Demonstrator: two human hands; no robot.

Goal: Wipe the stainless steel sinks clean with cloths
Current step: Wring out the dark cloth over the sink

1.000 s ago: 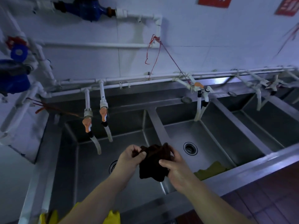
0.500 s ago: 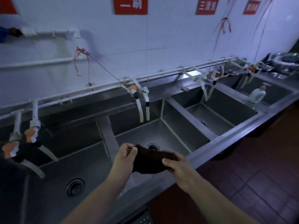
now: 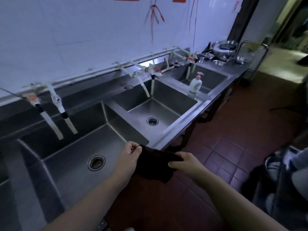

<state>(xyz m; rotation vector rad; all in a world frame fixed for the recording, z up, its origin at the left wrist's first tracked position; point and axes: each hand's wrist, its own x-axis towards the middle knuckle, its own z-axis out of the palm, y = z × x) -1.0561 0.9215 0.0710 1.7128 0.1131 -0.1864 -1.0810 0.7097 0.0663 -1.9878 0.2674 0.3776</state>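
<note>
Shifted rightward, dark cloth (image 3: 155,162) stretched between left hand (image 3: 130,154) and right hand (image 3: 186,161)

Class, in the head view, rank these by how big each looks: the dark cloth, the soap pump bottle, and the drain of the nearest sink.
1. Dark cloth, clearly largest.
2 and 3. Nearest sink's drain and soap pump bottle look alike; the bottle stands farther from the camera, so no ranking.

The steel tabletop (image 3: 202,104) in front of me carries a white pump bottle (image 3: 195,84) on the ledge between two sinks, and metal bowls (image 3: 224,47) stacked at its far end.
</note>
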